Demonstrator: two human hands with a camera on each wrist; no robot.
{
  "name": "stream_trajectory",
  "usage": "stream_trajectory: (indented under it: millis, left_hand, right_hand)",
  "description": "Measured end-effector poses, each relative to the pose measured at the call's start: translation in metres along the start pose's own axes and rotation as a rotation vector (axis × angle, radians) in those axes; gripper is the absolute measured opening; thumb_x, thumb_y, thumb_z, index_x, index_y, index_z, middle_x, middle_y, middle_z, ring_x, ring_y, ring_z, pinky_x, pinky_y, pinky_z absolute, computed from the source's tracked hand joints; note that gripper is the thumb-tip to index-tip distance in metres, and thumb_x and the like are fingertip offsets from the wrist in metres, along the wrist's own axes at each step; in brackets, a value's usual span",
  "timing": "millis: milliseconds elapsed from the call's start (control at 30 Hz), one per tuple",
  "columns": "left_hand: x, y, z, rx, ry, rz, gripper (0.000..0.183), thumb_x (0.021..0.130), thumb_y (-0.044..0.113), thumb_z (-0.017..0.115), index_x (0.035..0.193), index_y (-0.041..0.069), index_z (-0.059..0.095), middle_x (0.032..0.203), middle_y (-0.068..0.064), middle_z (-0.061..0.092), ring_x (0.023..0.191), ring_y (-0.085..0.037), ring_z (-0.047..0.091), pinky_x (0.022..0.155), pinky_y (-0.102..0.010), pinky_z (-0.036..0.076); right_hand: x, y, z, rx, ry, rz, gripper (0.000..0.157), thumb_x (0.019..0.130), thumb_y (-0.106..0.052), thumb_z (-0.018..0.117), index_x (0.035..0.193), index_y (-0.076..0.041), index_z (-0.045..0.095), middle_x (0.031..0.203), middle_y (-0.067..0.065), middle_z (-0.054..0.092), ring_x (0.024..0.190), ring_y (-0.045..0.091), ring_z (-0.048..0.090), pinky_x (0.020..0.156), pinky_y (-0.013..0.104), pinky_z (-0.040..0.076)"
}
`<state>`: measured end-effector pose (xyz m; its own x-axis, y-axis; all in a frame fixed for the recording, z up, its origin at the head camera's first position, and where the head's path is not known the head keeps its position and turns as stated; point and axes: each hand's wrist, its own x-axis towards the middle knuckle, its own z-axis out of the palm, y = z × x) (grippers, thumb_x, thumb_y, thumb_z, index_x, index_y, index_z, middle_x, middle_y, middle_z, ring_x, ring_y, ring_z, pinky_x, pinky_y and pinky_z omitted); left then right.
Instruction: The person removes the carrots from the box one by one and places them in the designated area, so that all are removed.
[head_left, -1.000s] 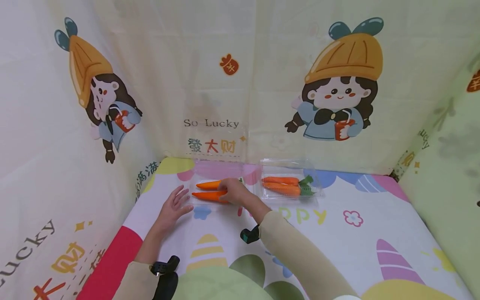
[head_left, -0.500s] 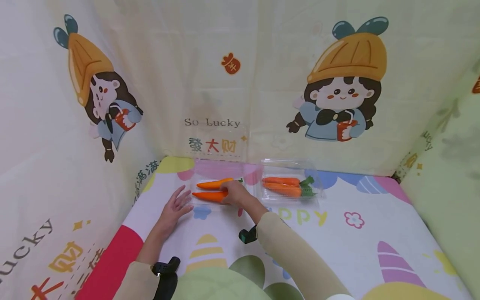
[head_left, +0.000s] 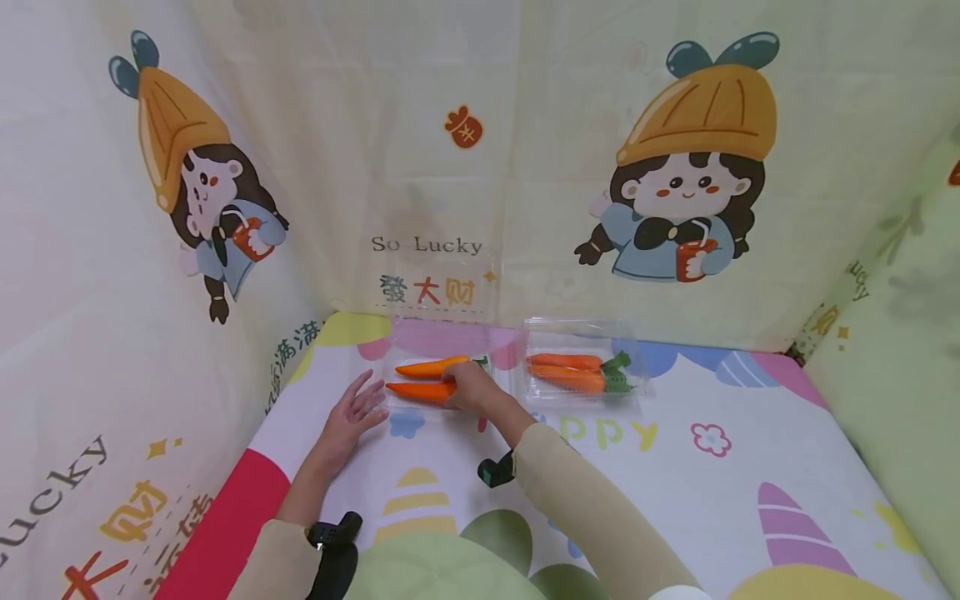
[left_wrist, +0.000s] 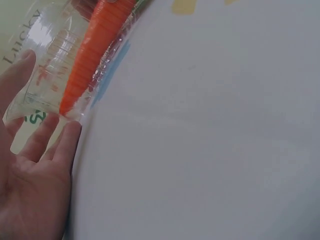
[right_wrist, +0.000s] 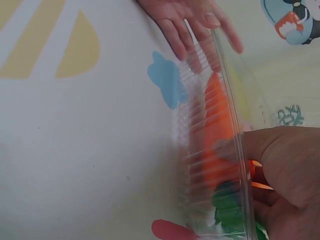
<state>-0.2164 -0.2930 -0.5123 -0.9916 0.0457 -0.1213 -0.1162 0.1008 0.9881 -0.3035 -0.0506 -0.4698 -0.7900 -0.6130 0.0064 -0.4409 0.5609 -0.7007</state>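
Two orange carrots lie side by side in a clear plastic box at the middle of the table: a far carrot point(head_left: 427, 368) and a near carrot point(head_left: 416, 392). The right hand point(head_left: 480, 390) reaches into this box point(right_wrist: 192, 150) and holds the near carrot by its thicker, green-topped end. In the right wrist view its thumb lies against the carrot point(right_wrist: 217, 120), seen through the ribbed wall; the other fingers are partly hidden. My left hand point(head_left: 348, 421) lies at the box's left end, fingers spread and loosely extended, fingertips at the wall near the carrot's tip point(left_wrist: 67, 107).
A second clear box point(head_left: 585, 398) with orange carrots point(head_left: 566, 379) and green tops point(head_left: 617, 381) stands to the right. Both lids are raised at the back, near the curtain point(head_left: 540, 167). A patterned cloth point(head_left: 675, 500) covers the table.
The right hand has shifted a little nearer and off the far carrot, more of which now shows. It has come to the near carrot's end. The left hand stays put.
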Motion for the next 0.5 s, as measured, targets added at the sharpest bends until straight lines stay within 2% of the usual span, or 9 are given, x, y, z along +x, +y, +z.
stream_trajectory:
  millis: [167,300,367,500]
  left_hand:
    - [-0.002,0.002,0.001,-0.003,0.001,-0.006,0.079,0.094,0.017,0.062,0.156,0.024,0.014,0.159,-0.007,0.030,0.147,-0.027,0.030,0.102,-0.015,0.041]
    - [-0.003,0.002,0.001,0.011,0.002,-0.007,0.078,0.095,0.019,0.062,0.156,0.025,0.013,0.159,-0.007,0.030,0.146,-0.027,0.030,0.106,-0.024,0.038]
    - [-0.002,0.002,0.001,0.019,0.002,-0.003,0.078,0.095,0.019,0.062,0.156,0.025,0.013,0.159,-0.008,0.030,0.146,-0.028,0.031,0.108,-0.029,0.035]
    - [0.001,-0.002,0.000,0.013,0.002,0.005,0.078,0.095,0.018,0.061,0.156,0.024,0.012,0.159,-0.009,0.030,0.146,-0.029,0.031,0.108,-0.030,0.035]
  right_hand:
    - [-0.004,-0.003,-0.002,-0.047,0.012,0.046,0.060,0.084,-0.021,0.076,0.136,-0.042,0.053,0.136,-0.001,0.060,0.110,0.017,0.055,0.085,0.028,0.052]
    - [-0.003,-0.004,-0.004,-0.020,0.020,0.017,0.057,0.084,-0.025,0.076,0.133,-0.045,0.055,0.136,-0.003,0.060,0.116,0.015,0.055,0.094,0.031,0.050]
    - [-0.002,-0.006,-0.006,0.026,0.023,0.025,0.052,0.087,-0.025,0.072,0.132,-0.045,0.056,0.136,-0.006,0.060,0.116,0.013,0.054,0.096,0.031,0.048]
    - [-0.002,-0.009,-0.011,-0.041,0.019,0.065,0.038,0.088,-0.015,0.071,0.125,-0.021,0.066,0.122,0.000,0.065,0.103,0.015,0.056,0.095,0.027,0.049]
